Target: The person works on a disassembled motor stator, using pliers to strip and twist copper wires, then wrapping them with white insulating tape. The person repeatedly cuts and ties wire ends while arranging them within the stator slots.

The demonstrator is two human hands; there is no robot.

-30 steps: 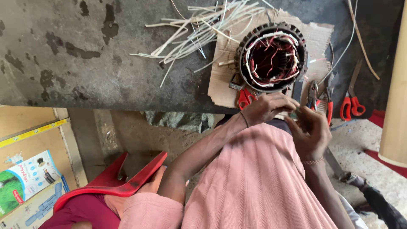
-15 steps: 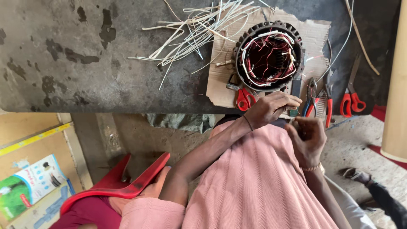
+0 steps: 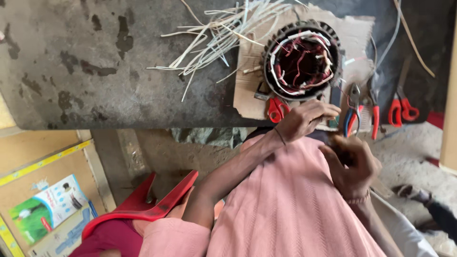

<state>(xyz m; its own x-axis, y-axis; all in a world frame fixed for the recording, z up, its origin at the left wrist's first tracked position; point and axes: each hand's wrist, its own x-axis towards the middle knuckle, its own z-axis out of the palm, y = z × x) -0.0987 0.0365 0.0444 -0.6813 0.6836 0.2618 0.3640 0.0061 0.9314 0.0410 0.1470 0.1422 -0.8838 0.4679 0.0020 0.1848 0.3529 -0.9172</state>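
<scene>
Just below the wound motor stator (image 3: 302, 61) on the worktop (image 3: 95, 62), the left hand (image 3: 304, 119) and right hand (image 3: 352, 164) pinch thin lead wires (image 3: 341, 95), each grip closed on them; a sharp tug could snap a lead or tear the winding.

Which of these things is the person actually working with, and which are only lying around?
In use:
left hand and right hand, close together by the table edge
round motor winding on cardboard, nearest them

Lying about:
pale strips
red scissors
pliers
red-handled cutters
red chair
</scene>
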